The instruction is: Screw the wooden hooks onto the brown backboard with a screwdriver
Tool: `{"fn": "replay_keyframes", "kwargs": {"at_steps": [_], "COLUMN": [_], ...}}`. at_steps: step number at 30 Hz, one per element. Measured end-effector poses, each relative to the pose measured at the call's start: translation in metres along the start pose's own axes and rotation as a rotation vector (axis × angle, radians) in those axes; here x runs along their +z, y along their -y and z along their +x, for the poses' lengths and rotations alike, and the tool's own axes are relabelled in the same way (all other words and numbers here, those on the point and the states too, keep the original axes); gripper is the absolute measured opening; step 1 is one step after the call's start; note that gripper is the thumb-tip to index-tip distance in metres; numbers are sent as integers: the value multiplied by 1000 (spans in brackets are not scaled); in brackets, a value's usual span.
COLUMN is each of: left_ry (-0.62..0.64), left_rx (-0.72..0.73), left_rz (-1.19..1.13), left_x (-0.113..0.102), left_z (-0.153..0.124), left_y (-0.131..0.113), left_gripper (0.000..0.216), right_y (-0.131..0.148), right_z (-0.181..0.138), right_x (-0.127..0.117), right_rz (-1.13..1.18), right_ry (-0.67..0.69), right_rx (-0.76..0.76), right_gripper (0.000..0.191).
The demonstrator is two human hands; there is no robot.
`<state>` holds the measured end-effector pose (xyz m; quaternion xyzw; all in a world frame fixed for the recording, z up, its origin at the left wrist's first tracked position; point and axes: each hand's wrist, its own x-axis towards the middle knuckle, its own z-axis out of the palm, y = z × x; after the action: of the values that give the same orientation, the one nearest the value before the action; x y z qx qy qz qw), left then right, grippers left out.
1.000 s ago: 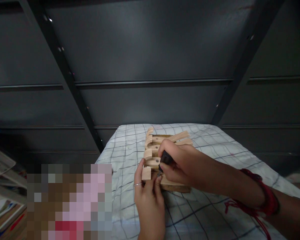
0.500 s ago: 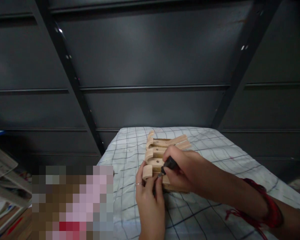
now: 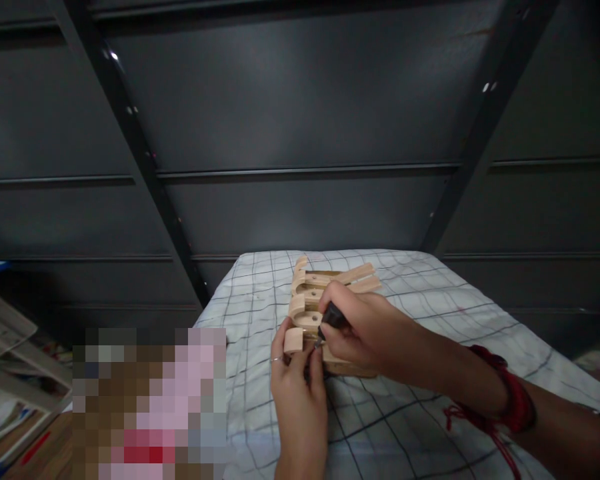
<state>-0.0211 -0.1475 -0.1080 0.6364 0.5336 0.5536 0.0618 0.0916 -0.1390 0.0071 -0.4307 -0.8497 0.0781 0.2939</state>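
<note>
A light wooden rack with curved hook ends and screw holes [image 3: 299,307] lies on the checked cloth. Gripped in my right hand [image 3: 356,323] is a screwdriver [image 3: 333,315] with a black handle. Its metal tip slants down to the left onto the nearest slat. My left hand [image 3: 300,393], with a ring on one finger, steadies the rack's near left end. Its thumb and index finger close around the spot at the tip, and another finger rests along the hook's outer side. Whether a screw sits under the tip is hidden by the fingers.
The white checked cloth [image 3: 405,427] covers the raised surface, and a dark panelled wall [image 3: 305,213] rises behind it. Two loose-looking wooden strips [image 3: 365,279] stick out at the rack's far right. At the lower left are a pale shelf [image 3: 10,347] and a blurred-out area.
My right hand and the screwdriver have shifted slightly left and up, with the handle turned a little steeper. The left hand stays in place on the rack.
</note>
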Motion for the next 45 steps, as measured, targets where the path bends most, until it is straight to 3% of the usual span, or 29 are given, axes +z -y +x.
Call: {"fn": "replay_keyframes", "kwargs": {"at_steps": [7, 14, 22, 31, 34, 38, 40, 45], "left_ry": [51, 88, 45, -3, -11, -11, -2, -18], "left_rx": [34, 70, -83, -159, -169, -164, -170, -181], "left_rz": [-24, -38, -36, -109, -112, -103, -110, -114], "left_x": [-3, -7, 1, 5, 5, 5, 5, 6], "left_z": [7, 2, -4, -1, -1, -2, -3, -3], "left_y": [6, 13, 1, -4, -5, -5, -5, -3], "left_gripper": [18, 16, 14, 13, 13, 13, 13, 14], "right_y": [0, 3, 2, -3, -3, -2, -1, 2], "right_z": [7, 11, 10, 9, 8, 4, 3, 8], "right_x": [-14, -24, -16, -7, -10, -19, -21, -12], "right_rz": [5, -2, -25, -26, -54, -112, -85, 16], "right_ry": [51, 98, -19, -157, -137, -39, -57, -239], "right_rx": [72, -111, -98, -18, -105, -277, -243, 15], "right_gripper": [5, 17, 14, 14, 12, 27, 24, 12]}}
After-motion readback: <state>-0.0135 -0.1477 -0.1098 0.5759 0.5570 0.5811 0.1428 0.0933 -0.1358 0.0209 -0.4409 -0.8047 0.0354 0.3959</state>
